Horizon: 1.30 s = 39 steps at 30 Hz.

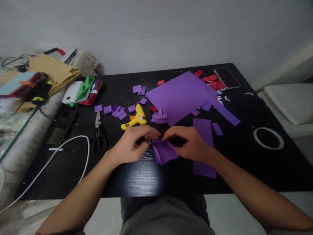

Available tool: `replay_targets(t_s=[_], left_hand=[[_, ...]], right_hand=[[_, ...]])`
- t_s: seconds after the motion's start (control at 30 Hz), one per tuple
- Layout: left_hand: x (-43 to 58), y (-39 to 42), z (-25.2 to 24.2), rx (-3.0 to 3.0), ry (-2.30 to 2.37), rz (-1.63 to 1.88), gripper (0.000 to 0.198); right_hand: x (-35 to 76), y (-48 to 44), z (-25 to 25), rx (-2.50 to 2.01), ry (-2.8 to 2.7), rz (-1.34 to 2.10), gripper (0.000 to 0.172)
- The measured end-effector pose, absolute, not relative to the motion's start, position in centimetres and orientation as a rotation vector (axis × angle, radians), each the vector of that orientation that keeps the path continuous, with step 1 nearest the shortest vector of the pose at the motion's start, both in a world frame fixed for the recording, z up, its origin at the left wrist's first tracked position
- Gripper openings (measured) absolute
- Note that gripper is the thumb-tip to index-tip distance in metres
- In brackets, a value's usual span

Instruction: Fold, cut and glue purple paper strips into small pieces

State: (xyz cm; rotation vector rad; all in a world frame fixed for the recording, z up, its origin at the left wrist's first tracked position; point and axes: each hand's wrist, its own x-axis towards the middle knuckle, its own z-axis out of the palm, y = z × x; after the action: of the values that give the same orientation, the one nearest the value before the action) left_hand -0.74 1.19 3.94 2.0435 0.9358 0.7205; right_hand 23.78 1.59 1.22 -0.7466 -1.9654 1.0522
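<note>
A folded piece of purple paper (166,152) stands partly open between my hands above the near middle of the table. My right hand (189,142) pinches its upper right edge between thumb and fingers. My left hand (134,143) is curled at the paper's upper left corner. A thin, grey, metallic-looking strip (150,140) shows between its thumb and fingers; its kind is too small to make out. Just beyond my left hand lies a yellow glue gun (137,118). A purple paper rectangle (202,130) lies flat, partly under my right wrist.
Black-handled scissors (99,133) and a white cable (86,147) lie to the left. Small purple pieces (119,112), a large purple sheet (178,94) and red scraps (212,81) are spread behind. A phone (227,77) and a tape ring (268,138) are at right.
</note>
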Motion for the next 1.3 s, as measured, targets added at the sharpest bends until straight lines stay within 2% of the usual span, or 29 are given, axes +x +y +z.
replay_targets(t_s=[0.1, 0.37, 0.53, 0.7, 0.9, 1.13, 1.3], left_hand=[[-0.9, 0.9, 3.8, 2.188, 0.860, 0.707, 0.049], [-0.5, 0.6, 2.7, 2.287, 0.837, 0.892, 0.035], [-0.9, 1.0, 3.2, 2.086, 0.803, 0.832, 0.042], [-0.7, 1.5, 3.6, 1.706, 0.986, 0.713, 0.021], [-0.1, 1.5, 3.8, 1.645, 0.974, 0.494, 0.014], [-0.4, 1.4, 3.8, 1.597, 0.911, 0.419, 0.010], [-0.4, 1.4, 3.6, 1.596, 0.906, 0.409, 0.007]], right_hand=[[23.8, 1.6, 1.1, -0.755, -1.902, 0.988, 0.012], [23.6, 1.5, 1.2, -0.767, -1.886, 0.848, 0.015], [23.7, 1.5, 1.5, -0.729, -1.931, 0.778, 0.016], [23.7, 1.2, 1.3, -0.698, -2.028, 0.735, 0.015], [23.6, 1.1, 1.3, -0.669, -2.071, 0.855, 0.018], [23.7, 1.3, 1.7, -0.708, -1.996, 1.150, 0.013], [23.7, 1.2, 1.6, -0.723, -2.002, 1.197, 0.012]])
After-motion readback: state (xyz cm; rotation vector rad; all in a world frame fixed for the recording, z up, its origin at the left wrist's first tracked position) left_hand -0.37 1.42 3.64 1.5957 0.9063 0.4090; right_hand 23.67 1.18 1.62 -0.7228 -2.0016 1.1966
